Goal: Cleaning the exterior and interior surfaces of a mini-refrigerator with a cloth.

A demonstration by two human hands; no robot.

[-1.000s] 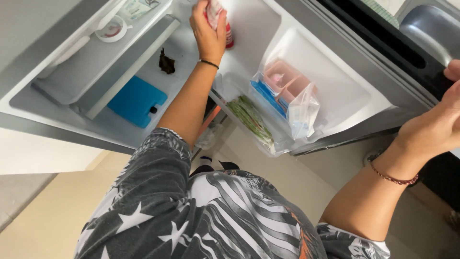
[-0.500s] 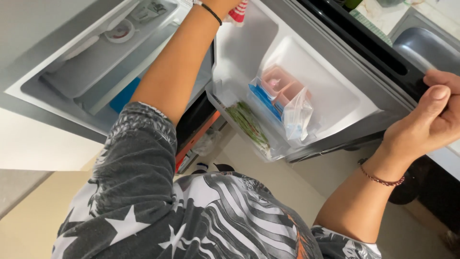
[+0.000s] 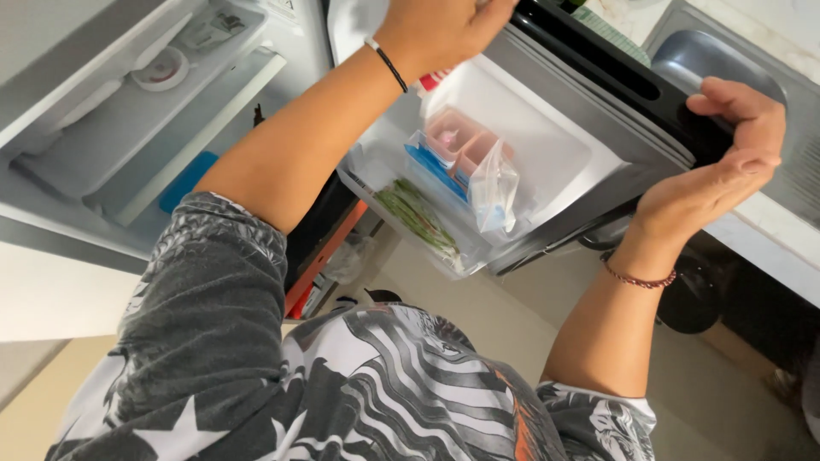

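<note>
The fridge door (image 3: 547, 145) stands swung open, and everything else is placed against it. The right hand (image 3: 726, 162) grips its outer edge, fingers hooked over the dark rim and thumb beneath, clenched firmly on it. The left hand (image 3: 444, 30) is raised across the top of the door's inner side, fingers curled at the upper picture edge; a bit of red and white container (image 3: 434, 79) shows just under the wrist, but whether that hand grasps it cannot be told. A thin black band sits on the left wrist, a dark red cord on the right.

In the door's lower shelf (image 3: 401, 218), a clear plastic bag (image 3: 495, 192) stands beside pink moulded trays (image 3: 461, 145) and a blue packet (image 3: 431, 171), with green stalks (image 3: 418, 218) lying along the shelf's front lip. The shelf is crowded; the white panel above it is bare.

To the left of the door, the open freezer compartment (image 3: 171, 111) shows a white tray and a blue pack (image 3: 184, 179) at its lower edge. Beyond the door's outer edge lies a steel sink (image 3: 709, 55) set in a pale worktop (image 3: 769, 230). Below the door, pale floor is open between the arms.
</note>
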